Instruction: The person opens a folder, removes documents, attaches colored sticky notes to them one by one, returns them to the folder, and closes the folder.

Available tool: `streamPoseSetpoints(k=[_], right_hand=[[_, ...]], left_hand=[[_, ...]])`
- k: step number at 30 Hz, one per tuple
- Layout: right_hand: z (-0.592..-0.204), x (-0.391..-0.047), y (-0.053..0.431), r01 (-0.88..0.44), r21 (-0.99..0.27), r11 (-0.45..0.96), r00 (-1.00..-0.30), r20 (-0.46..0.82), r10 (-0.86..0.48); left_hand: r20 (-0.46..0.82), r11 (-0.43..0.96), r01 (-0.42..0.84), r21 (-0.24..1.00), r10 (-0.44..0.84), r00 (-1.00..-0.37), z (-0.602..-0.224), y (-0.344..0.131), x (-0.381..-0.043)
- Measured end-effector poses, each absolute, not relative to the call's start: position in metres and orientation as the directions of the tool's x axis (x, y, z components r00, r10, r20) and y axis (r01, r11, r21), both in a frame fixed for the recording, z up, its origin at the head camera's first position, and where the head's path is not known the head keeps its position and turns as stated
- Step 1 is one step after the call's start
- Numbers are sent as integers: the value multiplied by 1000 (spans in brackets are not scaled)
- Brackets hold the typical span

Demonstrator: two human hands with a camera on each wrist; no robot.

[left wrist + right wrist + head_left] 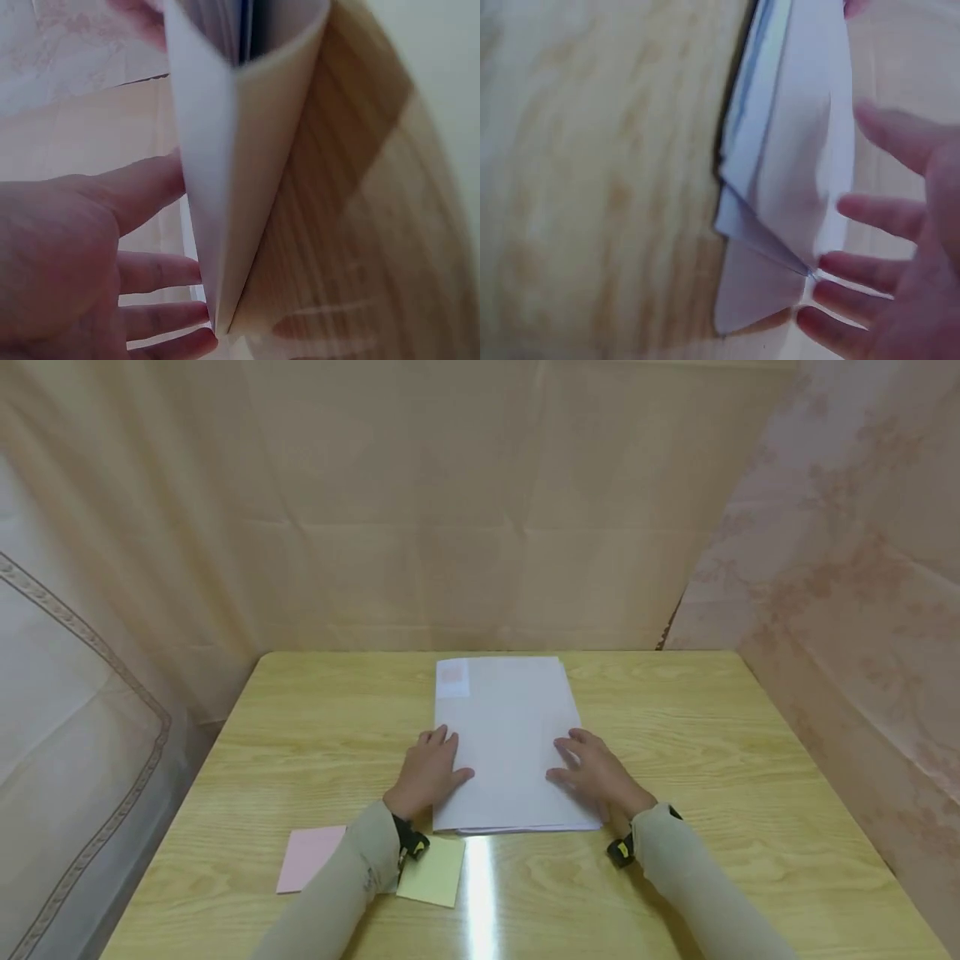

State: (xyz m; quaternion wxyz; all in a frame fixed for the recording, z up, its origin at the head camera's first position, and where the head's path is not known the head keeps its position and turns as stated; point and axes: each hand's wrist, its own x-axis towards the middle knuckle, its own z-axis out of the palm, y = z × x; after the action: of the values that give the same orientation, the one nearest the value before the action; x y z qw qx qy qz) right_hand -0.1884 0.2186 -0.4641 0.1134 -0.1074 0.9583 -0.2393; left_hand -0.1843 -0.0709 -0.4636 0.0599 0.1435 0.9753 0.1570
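Observation:
A white paper folder (510,743) lies on the table, a small pale label (452,678) at its far left corner. My left hand (427,772) rests along its left edge, thumb over the top. In the left wrist view, the straight fingers of that hand touch the folder's spine (225,150). My right hand (597,771) is at the right edge with fingers spread. The right wrist view shows these fingertips (832,262) close to or on the cover; contact is hard to tell. Loose sheets (769,150) show between the covers on that side.
A pink sticky-note pad (307,857) lies at the near left, partly behind my left sleeve. Beside it, just in front of the folder, is a yellow pad (435,870). The wooden table (735,777) is bordered by hanging curtains (480,510) at the back and sides.

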Motion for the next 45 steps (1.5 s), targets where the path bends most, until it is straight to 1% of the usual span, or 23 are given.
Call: streamPoseSetpoints(k=[2,4,9,11,18,24,39,45], right_hand=[[-464,-186,218,-154,-476,866,-933,-218,-285],[-463,-186,218,-174,-455,873,-922,-236,-307],[-459,-190,216,-228,-431,873,-915,-211,-343],[-458,-191,214,-229,-434,871,-914,-212,-346],[-458,-192,206,-181,-461,869,-911,-255,-325],[-460,-193,204,-191,-455,870,-913,-242,-327],[-464,-192,205,-184,-457,870,-916,-242,-321],[-468,-189,205,-176,-468,866,-921,-233,-314]], left_hand=[[-68,915,267,304,300,-952,-462,-71,-184],[-58,918,271,289,299,-953,-460,-72,-185],[-58,923,263,282,290,-955,-456,-73,-188],[-66,921,262,287,292,-954,-456,-74,-188],[-62,910,264,320,298,-953,-459,-85,-188],[-62,897,259,358,300,-952,-460,-89,-190],[-60,884,259,389,306,-950,-461,-90,-186],[-21,862,278,425,316,-948,-466,-93,-185]])
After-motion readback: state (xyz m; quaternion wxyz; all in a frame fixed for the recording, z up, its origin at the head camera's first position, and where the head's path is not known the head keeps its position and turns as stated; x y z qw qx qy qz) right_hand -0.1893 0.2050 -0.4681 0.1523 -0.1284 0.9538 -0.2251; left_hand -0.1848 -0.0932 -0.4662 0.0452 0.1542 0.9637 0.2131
